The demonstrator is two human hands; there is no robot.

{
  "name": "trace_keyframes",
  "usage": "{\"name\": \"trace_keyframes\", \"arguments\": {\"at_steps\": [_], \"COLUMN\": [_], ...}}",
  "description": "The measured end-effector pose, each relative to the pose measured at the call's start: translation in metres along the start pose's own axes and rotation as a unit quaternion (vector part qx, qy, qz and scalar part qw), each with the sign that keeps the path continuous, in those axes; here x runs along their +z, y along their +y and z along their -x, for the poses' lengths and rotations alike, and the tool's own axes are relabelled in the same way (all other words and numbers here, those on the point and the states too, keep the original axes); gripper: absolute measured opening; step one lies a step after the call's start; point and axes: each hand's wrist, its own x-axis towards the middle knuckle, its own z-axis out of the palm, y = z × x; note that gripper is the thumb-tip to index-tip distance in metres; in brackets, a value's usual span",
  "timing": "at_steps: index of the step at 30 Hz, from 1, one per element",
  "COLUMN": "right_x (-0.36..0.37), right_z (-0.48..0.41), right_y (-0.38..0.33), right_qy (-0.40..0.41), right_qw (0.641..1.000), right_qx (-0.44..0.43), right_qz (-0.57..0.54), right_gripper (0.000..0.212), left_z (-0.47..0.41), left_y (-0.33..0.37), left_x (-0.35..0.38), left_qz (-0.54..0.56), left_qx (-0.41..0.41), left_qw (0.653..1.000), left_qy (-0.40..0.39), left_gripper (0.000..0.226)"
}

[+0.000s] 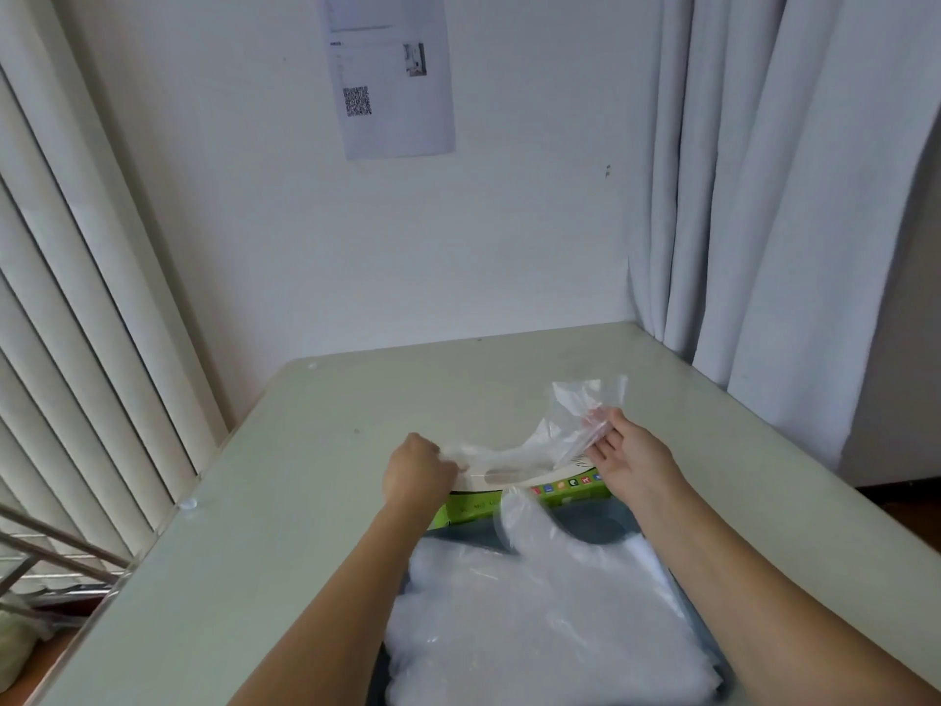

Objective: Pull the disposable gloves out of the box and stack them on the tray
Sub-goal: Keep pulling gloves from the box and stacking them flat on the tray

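A green and white glove box (552, 490) lies on the table just beyond a dark blue-grey tray (606, 527). A pile of clear plastic gloves (540, 619) covers most of the tray. One clear glove (519, 453) is stretched above the box's slot. My left hand (415, 468) grips its left end at the box's left side. My right hand (618, 453) pinches its right end, which sticks up above the box's right side. Another glove piece (522, 517) droops from the box front onto the pile.
The pale green table (285, 501) stands against a white wall with a paper sheet (389, 73) on it. Vertical blinds (76, 323) run along the left, a curtain (764, 196) hangs at the right. Metal rods (46, 547) show at lower left beyond the table edge.
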Motion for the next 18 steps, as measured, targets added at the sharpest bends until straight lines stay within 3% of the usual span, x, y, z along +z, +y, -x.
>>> {"name": "trace_keyframes", "arguments": {"at_steps": [2,3,5,7,9,15,18], "right_x": [0.001,0.003,0.008,0.012,0.016,0.039,0.053], "right_z": [0.003,0.004,0.006,0.007,0.012,0.051,0.074], "right_y": [0.000,-0.001,-0.001,-0.002,-0.006,-0.039,-0.054], "right_qy": [-0.020,-0.030,-0.052,-0.070,-0.092,-0.210,-0.235], "right_qw": [1.000,1.000,0.999,0.998,0.996,0.975,0.970], "right_qx": [0.001,0.001,0.000,0.003,0.007,-0.040,-0.052], "right_qz": [0.006,0.008,0.013,0.006,-0.012,-0.060,-0.030], "right_gripper": [0.018,0.018,0.018,0.017,0.016,0.023,0.023], "left_z": [0.005,0.009,0.021,0.032,0.039,0.038,0.034], "left_y": [0.004,0.010,0.025,0.034,0.036,0.032,0.035], "left_x": [-0.001,-0.002,-0.002,0.004,0.008,0.016,0.007], "left_qz": [-0.030,-0.043,-0.070,-0.121,-0.159,-0.126,0.048], "left_qx": [0.100,0.185,0.301,0.272,0.227,0.206,0.177], "left_qw": [0.994,0.981,0.950,0.932,0.921,0.931,0.970], "left_qy": [0.041,0.047,-0.051,-0.205,-0.274,-0.273,-0.159], "left_gripper": [0.046,0.050,0.040,0.038,0.043,0.043,0.031]}}
